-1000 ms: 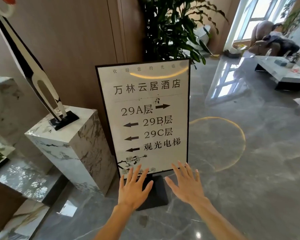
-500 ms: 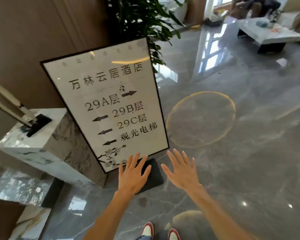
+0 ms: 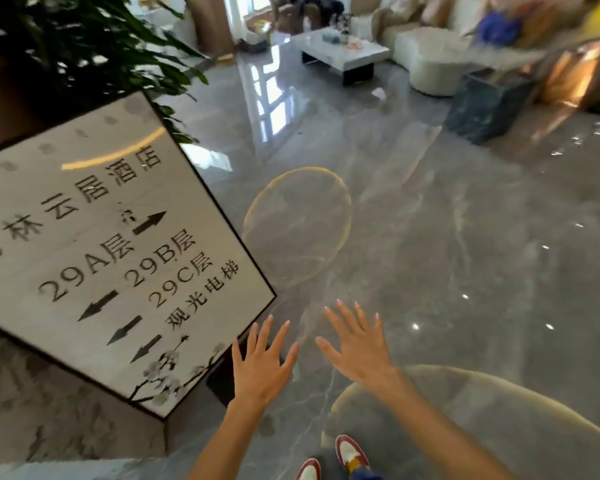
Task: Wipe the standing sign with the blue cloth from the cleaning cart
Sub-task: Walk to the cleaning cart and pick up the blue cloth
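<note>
The standing sign [image 3: 118,244] is a white panel in a black frame with Chinese text and arrows; it fills the left of the view, tilted in the frame. Its black base [image 3: 222,379] shows just below the panel's lower right corner. My left hand [image 3: 262,363] hovers over that base, fingers spread, holding nothing. My right hand [image 3: 359,344] is beside it over the grey floor, also spread and empty. At the blurred far right a blue patch [image 3: 497,27] shows; I cannot tell what it is.
A large green plant [image 3: 84,46] stands behind the sign. Glossy grey marble floor [image 3: 430,254] stretches ahead. A white low table [image 3: 343,53], pale sofas [image 3: 430,64] and a dark block [image 3: 485,105] stand at the far side. My red-and-white shoes [image 3: 329,459] show at the bottom.
The view has swung right and tilted, so the sign has slid to the left and the lounge has come into view. Both hands stay spread and empty, now off the panel's lower edge.
</note>
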Demonstrator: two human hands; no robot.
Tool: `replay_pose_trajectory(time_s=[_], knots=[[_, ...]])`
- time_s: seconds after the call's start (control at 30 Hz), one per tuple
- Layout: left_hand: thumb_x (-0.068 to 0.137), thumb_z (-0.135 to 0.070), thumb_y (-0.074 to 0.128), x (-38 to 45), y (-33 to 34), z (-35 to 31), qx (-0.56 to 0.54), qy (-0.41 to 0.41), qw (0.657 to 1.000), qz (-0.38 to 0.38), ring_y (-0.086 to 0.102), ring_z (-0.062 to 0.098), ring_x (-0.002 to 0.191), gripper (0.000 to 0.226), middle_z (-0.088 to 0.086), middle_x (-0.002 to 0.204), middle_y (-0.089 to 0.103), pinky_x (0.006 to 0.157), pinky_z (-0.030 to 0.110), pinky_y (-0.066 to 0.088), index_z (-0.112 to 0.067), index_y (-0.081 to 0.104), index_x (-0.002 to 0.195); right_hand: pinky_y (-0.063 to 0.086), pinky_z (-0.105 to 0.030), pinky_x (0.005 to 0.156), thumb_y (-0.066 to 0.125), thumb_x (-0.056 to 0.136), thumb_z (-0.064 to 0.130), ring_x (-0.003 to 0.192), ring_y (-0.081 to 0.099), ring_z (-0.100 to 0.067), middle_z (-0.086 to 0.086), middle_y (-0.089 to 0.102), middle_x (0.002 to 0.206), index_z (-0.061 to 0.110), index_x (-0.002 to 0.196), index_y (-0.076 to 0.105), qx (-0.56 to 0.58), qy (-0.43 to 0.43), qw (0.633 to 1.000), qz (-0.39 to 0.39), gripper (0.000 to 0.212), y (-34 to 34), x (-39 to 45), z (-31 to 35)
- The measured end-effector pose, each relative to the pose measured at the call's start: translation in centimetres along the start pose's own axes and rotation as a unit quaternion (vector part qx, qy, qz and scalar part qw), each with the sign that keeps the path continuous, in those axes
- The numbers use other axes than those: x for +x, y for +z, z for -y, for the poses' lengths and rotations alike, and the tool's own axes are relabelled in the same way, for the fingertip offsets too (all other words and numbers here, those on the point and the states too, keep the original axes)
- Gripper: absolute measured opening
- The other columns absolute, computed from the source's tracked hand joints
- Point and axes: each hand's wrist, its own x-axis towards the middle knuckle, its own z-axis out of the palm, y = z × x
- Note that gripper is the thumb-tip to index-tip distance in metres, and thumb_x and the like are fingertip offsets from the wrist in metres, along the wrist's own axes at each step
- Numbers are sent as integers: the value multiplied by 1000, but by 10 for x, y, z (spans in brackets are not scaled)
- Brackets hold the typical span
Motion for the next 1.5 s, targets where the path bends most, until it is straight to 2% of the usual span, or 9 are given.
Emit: replay_pose_trajectory(time_s=[0.1, 0.33, 0.5, 0.67, 0.77, 0.9, 1.07, 1.23, 1.5], knots=[[92, -74, 7, 1, 8, -3, 2, 58, 998, 10, -11, 16, 153, 64, -14, 166, -7, 121, 55, -3, -55, 0, 152, -14, -59, 119, -10, 76, 87, 154, -15, -21, 16, -15, 166, 48, 154, -7, 2, 58, 998, -16, 88, 5, -23, -5], [89, -77, 2, 6, 24, -29, 24, 183, 982, 36, -23, 12, 146, 67, -15, 165, -12, 116, 54, -15, -55, -3, 152, -12, -58, 119, 10, 87, 80, 154, -17, -22, 13, -17, 166, 45, 156, -9, 13, 197, 979, -55, 80, 3, -89, -24], [83, -80, -10, -11, 26, -67, 38, 283, 957, 46, -26, 17, 147, 66, -17, 159, -24, 117, 55, -15, -58, -16, 145, -18, -56, 118, 0, 81, 84, 151, -25, -18, 20, -29, 160, 48, 154, -15, 42, 271, 957, -90, 83, 2, -151, -37], [73, -84, -22, -34, 28, -108, 56, 363, 928, 64, -26, 19, 148, 67, -18, 156, -32, 119, 58, -13, -61, -27, 136, -14, -57, 118, 12, 88, 80, 151, -24, -18, 20, -29, 160, 48, 155, -11, 49, 348, 928, -124, 77, 6, -203, -56], [73, -84, -22, -48, 34, -137, 79, 405, 908, 69, -24, 20, 149, 70, -17, 157, -31, 119, 59, -12, -59, -28, 138, -12, -58, 120, 9, 88, 81, 152, -22, -20, 17, -26, 162, 48, 154, -12, 63, 386, 908, -149, 77, 9, -236, -67], [81, -81, -14, -77, 46, -179, 103, 473, 873, 67, -20, 21, 151, 64, -16, 161, -25, 119, 60, -10, -58, -26, 139, -16, -56, 119, 2, 85, 82, 151, -23, -18, 16, -23, 164, 47, 154, -15, 77, 441, 878, -171, 79, 16, -287, -79], [86, -77, -9, -141, 61, -232, 125, 565, 813, 70, -17, 22, 152, 69, -14, 163, -18, 120, 60, -8, -52, -14, 150, -13, -56, 119, 14, 90, 78, 152, -19, -16, 18, -21, 164, 48, 155, -10, 107, 524, 820, -204, 75, 27, -369, -90], [96, -70, 10, -218, 81, -277, 131, 621, 768, 83, -14, 21, 153, 64, -13, 165, -14, 121, 57, -7, -49, -4, 155, -10, -58, 121, 14, 91, 77, 155, -14, -20, 16, -19, 165, 45, 156, -7, 103, 589, 771, -220, 75, 39, -458, -94], [97, -68, 15, -345, 119, -319, 127, 715, 680, 104, -10, 18, 153, 62, -14, 166, -9, 121, 54, -5, -50, 1, 154, -12, -58, 120, 14, 92, 78, 153, -20, -18, 18, -27, 161, 46, 155, -11, 146, 686, 673, -235, 75, 90, -586, -73]])
